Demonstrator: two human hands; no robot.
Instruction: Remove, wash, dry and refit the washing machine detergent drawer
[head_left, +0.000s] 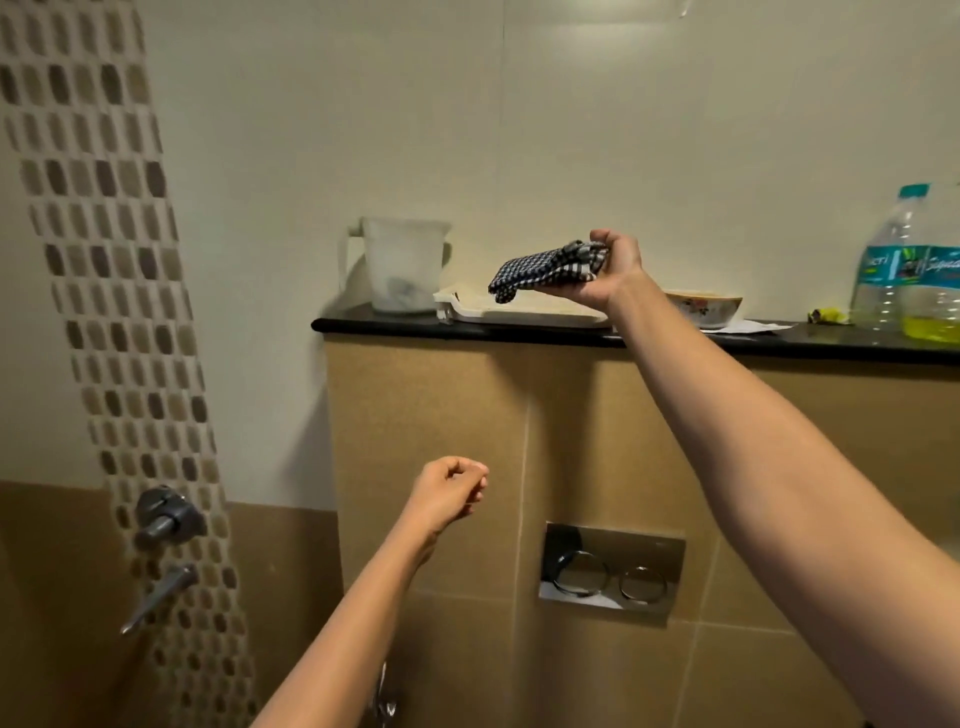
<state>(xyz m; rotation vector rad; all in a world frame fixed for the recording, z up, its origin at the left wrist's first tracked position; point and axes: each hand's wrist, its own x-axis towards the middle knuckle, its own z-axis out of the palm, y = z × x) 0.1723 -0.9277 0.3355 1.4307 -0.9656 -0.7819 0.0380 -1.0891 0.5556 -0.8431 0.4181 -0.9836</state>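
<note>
Drawer flat on ledge, long axis left-right | right hand grips cloth | left hand curled, empty

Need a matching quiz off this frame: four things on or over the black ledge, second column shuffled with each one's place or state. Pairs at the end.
Column one
1. checked cloth
2. translucent jug
3. detergent drawer
4. plastic bottle

Column two
A. upright at the far right of the ledge, with a printed label
B. lying flat on the ledge, below the raised cloth
C. gripped in the right hand, off the ledge
D. upright at the left end of the ledge

Pairs: 1-C, 2-D, 3-B, 4-A
</note>
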